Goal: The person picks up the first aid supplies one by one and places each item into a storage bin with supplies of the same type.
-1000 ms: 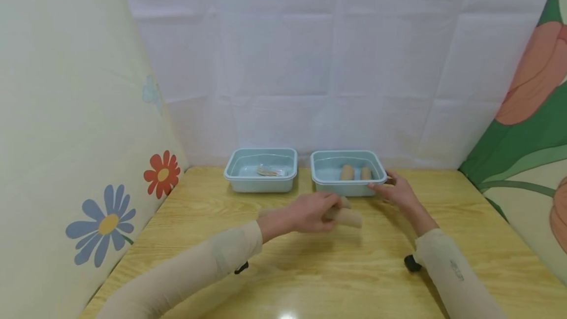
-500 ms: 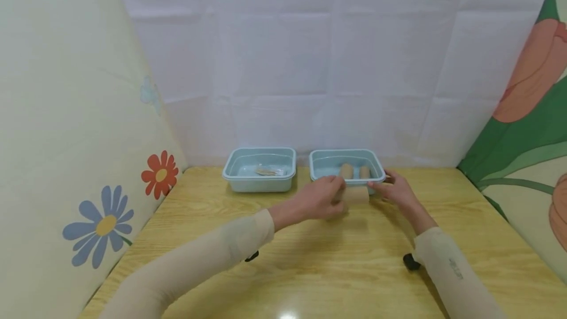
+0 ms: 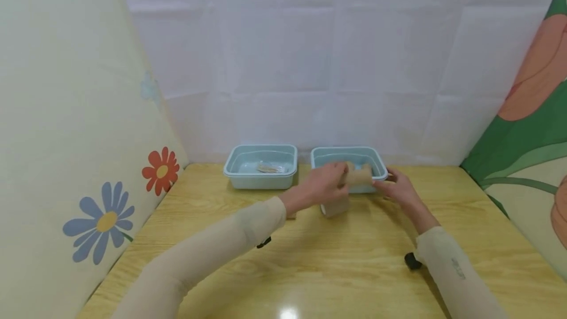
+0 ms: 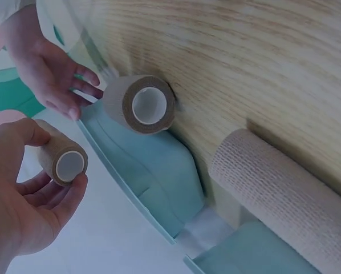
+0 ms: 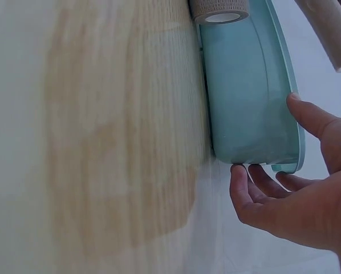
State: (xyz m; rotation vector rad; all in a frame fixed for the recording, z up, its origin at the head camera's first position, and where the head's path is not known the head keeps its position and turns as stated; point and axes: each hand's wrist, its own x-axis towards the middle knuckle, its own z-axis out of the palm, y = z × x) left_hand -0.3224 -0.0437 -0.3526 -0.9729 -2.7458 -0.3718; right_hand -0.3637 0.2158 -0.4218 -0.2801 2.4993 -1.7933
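Observation:
My left hand [image 3: 321,183] grips a tan roll of cohesive bandage [image 3: 360,177] over the front rim of the right light-blue plastic bin [image 3: 325,151]. In the left wrist view, thumb and fingers close around this held roll, its white core facing the camera. My right hand [image 3: 400,192] holds the bin's right end, thumb on the rim and fingertips against the end wall [image 5: 256,165]. A second, wider bandage roll [image 3: 336,207] lies on the table just before the bin. Another roll [image 4: 273,188] shows large in the left wrist view; my left arm mostly hides it in the head view.
A matching bin [image 3: 261,181] stands to the left, holding a clear packet of thin sticks [image 3: 271,167]. More tan rolls lie inside the right bin, partly covered by the held roll. A white cloth [image 3: 274,53] hangs behind the wooden table [image 3: 345,270].
My left hand has carried the bandage roll up and right from the table to the bin's front rim. The wider roll on the table has come into view. My right hand keeps its place.

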